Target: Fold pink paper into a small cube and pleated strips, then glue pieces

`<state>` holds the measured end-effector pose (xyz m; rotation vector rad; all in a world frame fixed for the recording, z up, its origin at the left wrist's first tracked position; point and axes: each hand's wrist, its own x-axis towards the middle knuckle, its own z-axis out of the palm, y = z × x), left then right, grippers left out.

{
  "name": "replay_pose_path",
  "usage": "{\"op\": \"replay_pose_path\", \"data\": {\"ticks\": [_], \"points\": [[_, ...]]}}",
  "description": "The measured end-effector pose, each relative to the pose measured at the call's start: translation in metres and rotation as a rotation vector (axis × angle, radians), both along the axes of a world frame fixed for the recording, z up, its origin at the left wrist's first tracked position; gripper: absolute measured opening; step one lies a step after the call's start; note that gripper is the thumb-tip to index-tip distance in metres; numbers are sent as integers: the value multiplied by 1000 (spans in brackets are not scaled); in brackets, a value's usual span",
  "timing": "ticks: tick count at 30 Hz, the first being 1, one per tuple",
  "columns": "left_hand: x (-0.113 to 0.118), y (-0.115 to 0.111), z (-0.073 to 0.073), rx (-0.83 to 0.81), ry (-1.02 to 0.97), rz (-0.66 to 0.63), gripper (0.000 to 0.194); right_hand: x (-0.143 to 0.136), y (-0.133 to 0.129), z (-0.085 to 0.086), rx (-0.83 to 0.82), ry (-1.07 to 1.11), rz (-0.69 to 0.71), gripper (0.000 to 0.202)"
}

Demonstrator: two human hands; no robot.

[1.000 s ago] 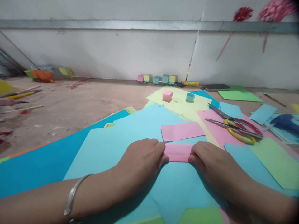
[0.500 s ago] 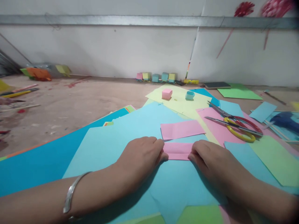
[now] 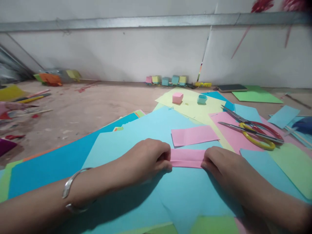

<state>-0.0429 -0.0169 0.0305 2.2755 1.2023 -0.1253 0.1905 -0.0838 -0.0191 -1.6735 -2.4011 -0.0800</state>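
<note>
A pink paper strip (image 3: 187,158) with a narrow fold along its near edge lies over light blue sheets (image 3: 136,201). My left hand (image 3: 151,157), with a silver bangle on its wrist, pinches the strip's left end. The other end is pinched by my right hand (image 3: 220,165), fingers closed. Just beyond the strip lies a second, flat pink paper piece (image 3: 195,135). Farther back, a small pink paper box (image 3: 177,97) and a small light blue paper box (image 3: 202,99) rest on a pale yellow sheet (image 3: 168,96).
Scissors with red and yellow handles (image 3: 255,130) lie at right on pink paper. Small paper cubes (image 3: 165,81) line the wall beside a yellow tube (image 3: 203,84). A dark flat object (image 3: 232,88) overlaps a green sheet (image 3: 258,95). Pencils (image 3: 34,98) lie at far left.
The camera view has turned slightly left, so the scene sits farther right. My left hand has shifted a little outward along the strip; both hands still pinch its ends.
</note>
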Motion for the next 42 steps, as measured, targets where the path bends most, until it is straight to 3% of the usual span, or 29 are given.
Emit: {"op": "replay_pose_path", "data": {"ticks": [5, 16, 28, 34, 42], "points": [[1, -3, 6, 29, 50, -16, 17, 1, -1, -5, 66, 7, 36, 20], [4, -9, -3, 216, 154, -67, 18, 0, -1, -7, 88, 1, 49, 21], [6, -3, 4, 158, 187, -30, 16, -1, 0, -1, 61, -48, 47, 22], [-7, 0, -1, 170, 52, -59, 8, 0, -2, -5, 44, -39, -2, 23], [-4, -2, 4, 174, 120, -47, 12, 6, 0, -10, 60, -45, 43, 23]]}}
